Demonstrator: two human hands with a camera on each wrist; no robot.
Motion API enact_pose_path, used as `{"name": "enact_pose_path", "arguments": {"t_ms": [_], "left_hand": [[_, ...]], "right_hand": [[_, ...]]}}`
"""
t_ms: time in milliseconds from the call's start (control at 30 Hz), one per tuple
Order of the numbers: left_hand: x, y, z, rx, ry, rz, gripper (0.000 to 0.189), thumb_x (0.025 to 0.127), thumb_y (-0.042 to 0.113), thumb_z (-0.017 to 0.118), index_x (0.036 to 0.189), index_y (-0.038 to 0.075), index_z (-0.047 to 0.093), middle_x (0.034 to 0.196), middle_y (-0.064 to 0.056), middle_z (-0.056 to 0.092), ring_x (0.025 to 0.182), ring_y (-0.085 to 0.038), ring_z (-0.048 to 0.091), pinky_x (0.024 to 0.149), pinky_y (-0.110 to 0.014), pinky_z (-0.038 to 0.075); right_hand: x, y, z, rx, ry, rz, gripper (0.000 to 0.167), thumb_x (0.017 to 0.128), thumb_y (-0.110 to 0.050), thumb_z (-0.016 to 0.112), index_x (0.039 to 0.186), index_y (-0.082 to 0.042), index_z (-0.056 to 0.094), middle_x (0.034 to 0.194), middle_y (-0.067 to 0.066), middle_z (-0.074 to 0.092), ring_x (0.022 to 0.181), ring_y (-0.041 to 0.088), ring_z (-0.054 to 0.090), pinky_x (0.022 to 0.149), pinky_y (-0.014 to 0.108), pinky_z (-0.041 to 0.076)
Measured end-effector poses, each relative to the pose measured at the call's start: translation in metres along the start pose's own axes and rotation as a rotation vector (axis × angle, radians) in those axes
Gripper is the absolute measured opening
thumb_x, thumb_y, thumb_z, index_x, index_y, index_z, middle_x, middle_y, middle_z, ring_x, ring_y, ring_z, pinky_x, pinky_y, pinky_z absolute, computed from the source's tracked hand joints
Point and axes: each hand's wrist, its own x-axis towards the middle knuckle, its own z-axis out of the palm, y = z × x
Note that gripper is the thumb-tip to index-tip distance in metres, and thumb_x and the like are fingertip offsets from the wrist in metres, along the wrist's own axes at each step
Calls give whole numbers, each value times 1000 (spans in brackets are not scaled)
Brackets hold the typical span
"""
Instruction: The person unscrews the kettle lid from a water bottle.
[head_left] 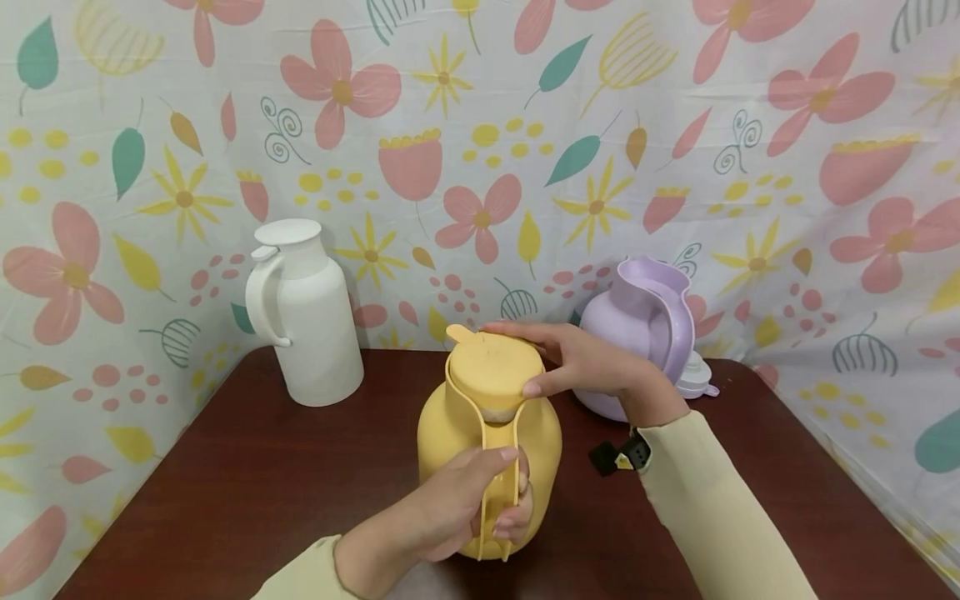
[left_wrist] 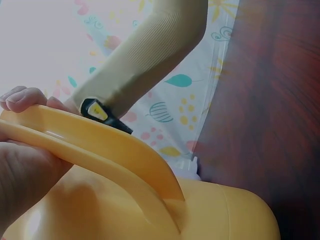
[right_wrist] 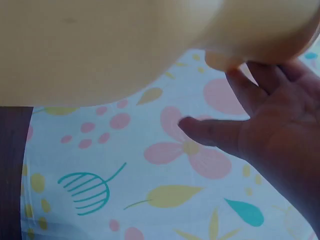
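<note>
A yellow thermos jug (head_left: 435, 433) stands on the table before me, its handle (left_wrist: 115, 145) turned towards me. My left hand (head_left: 457, 500) grips that handle, the thumb along its top and the fingers wrapped round the far side. On the jug's mouth sits a round yellow lid (head_left: 497, 367) with a small tab (head_left: 460, 333) pointing back left. My right hand (head_left: 577, 358) rests at the lid's right side. Its fingers reach over the far rim, fairly straight. In the right wrist view the thumb (right_wrist: 215, 135) stands out apart from the jug.
A white thermos jug (head_left: 318, 333) with its lid on stands at the back left. A purple jug (head_left: 615, 321) is at the back right, beside a small white lid-like piece (head_left: 696, 377). Behind the dark red table (head_left: 300, 483) hangs a floral curtain (head_left: 480, 150).
</note>
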Motion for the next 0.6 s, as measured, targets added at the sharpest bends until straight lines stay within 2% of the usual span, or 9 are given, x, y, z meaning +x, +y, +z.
{"name": "enact_pose_path", "arguments": {"t_ms": [67, 167, 267, 367, 400, 467, 533, 600], "left_hand": [[-1, 0, 0, -5, 0, -4, 35, 108, 34, 26, 85, 11, 38, 60, 8, 41, 59, -5, 40, 63, -21, 38], [-1, 0, 0, -1, 0, -5, 36, 108, 35, 26, 85, 11, 38, 60, 8, 41, 59, -5, 40, 63, -21, 38], [-1, 0, 0, 3, 6, -7, 36, 108, 35, 26, 84, 11, 38, 60, 8, 41, 59, -5, 40, 63, -21, 37], [-1, 1, 0, 8, 10, -12, 36, 108, 35, 26, 84, 11, 38, 60, 8, 41, 59, -5, 40, 63, -21, 37], [-1, 1, 0, 8, 11, -13, 36, 108, 35, 26, 84, 11, 38, 60, 8, 41, 59, -5, 40, 63, -21, 37], [0, 1, 0, 8, 12, -17, 36, 108, 35, 26, 84, 11, 38, 60, 8, 41, 59, -6, 40, 63, -21, 37], [0, 1, 0, 3, 9, -15, 36, 108, 34, 26, 84, 10, 38, 60, 8, 41, 59, -6, 40, 63, -21, 37], [0, 0, 0, -5, 1, -5, 36, 108, 34, 26, 84, 9, 37, 61, 8, 41, 59, -6, 40, 63, -22, 38]], "right_hand": [[3, 3, -5, 49, -44, 4, 85, 89, -33, 80, 158, -7, 37, 163, 18, 38, 135, -4, 50, 107, 15, 45], [8, 6, -11, 103, -114, -5, 85, 90, -31, 79, 158, -5, 35, 161, 19, 42, 131, -4, 52, 106, 17, 45], [14, 10, -16, 174, -211, -31, 86, 91, -28, 77, 158, -1, 31, 154, 10, 50, 128, 4, 56, 106, 21, 47], [20, 17, -19, 254, -298, -74, 90, 92, -28, 76, 159, 4, 24, 150, -4, 53, 132, 5, 55, 109, 22, 46], [21, 19, -19, 277, -318, -92, 92, 92, -29, 76, 159, 4, 21, 151, -8, 51, 135, 4, 53, 111, 21, 45], [24, 24, -19, 316, -347, -127, 99, 93, -34, 75, 161, 2, 13, 159, -7, 42, 141, 3, 47, 114, 21, 42], [25, 27, -18, 337, -344, -159, 107, 93, -44, 73, 163, -2, 5, 170, 3, 27, 149, 5, 39, 118, 22, 38], [22, 27, -14, 318, -286, -154, 111, 92, -57, 68, 164, -7, -1, 173, 14, 11, 155, 14, 31, 119, 26, 37]]}}
